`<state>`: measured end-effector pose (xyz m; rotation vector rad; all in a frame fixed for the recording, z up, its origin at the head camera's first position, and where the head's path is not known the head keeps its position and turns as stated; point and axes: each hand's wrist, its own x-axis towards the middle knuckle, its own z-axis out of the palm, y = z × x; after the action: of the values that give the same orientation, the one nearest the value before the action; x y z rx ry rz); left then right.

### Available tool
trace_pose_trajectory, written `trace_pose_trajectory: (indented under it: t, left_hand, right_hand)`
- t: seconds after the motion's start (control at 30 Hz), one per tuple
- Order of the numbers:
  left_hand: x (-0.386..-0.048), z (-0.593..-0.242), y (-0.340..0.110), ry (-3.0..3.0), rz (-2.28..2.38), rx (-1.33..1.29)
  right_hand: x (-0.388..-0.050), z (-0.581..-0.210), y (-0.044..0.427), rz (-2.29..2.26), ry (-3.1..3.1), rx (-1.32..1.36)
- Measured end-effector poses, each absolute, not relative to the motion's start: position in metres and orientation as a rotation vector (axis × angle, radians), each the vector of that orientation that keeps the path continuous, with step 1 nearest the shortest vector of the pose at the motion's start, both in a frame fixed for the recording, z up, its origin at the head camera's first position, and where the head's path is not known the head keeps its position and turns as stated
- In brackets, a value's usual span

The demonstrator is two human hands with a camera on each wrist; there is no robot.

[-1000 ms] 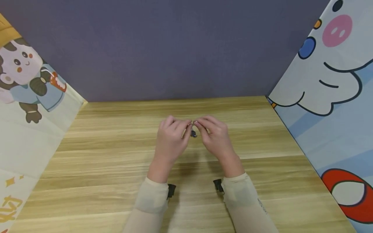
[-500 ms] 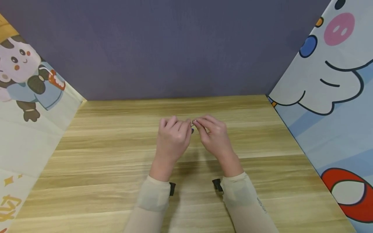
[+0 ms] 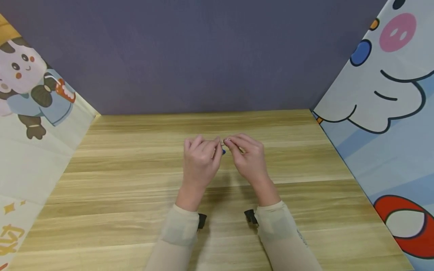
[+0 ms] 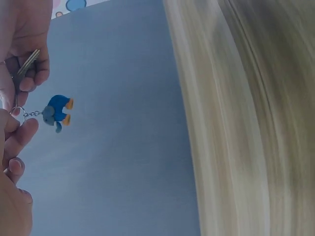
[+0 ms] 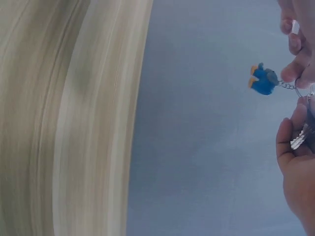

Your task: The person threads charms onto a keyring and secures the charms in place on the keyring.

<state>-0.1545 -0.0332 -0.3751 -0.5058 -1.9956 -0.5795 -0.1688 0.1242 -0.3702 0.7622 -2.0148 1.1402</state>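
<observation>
In the head view my left hand (image 3: 200,160) and right hand (image 3: 250,156) meet fingertip to fingertip above the table. The left thumb and fingers pinch a split key ring (image 4: 23,116). From it, on a short chain, hangs a small blue and grey animal charm (image 4: 57,108) with orange feet, also seen in the right wrist view. A silver key (image 5: 299,138) lies against the fingers of the right hand, which pinches it by its head close to the ring. The fingers partly hide the ring and the key's head, so whether the key is threaded on cannot be told.
Below the hands lies a wood-grain table (image 3: 118,188). A dark blue-grey panel (image 3: 203,56) stands behind it, with cartoon-printed panels at the left (image 3: 34,158) and right (image 3: 379,150). A black wrist mount (image 3: 251,216) sits at the right cuff.
Fingers of the left hand have shifted around the ring, and the charm has swung partly behind them, with less of it showing in the head view. The right hand stays nearly in place.
</observation>
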Motion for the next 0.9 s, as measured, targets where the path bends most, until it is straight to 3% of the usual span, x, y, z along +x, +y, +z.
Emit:
trace_pose_trajectory:
  t: [0.9]
  left_hand:
    - [-0.148,-0.383,-0.020,-1.940,-1.180,-0.316]
  right_hand:
    - [-0.165,-0.380,0.117,1.588,-1.867,0.673]
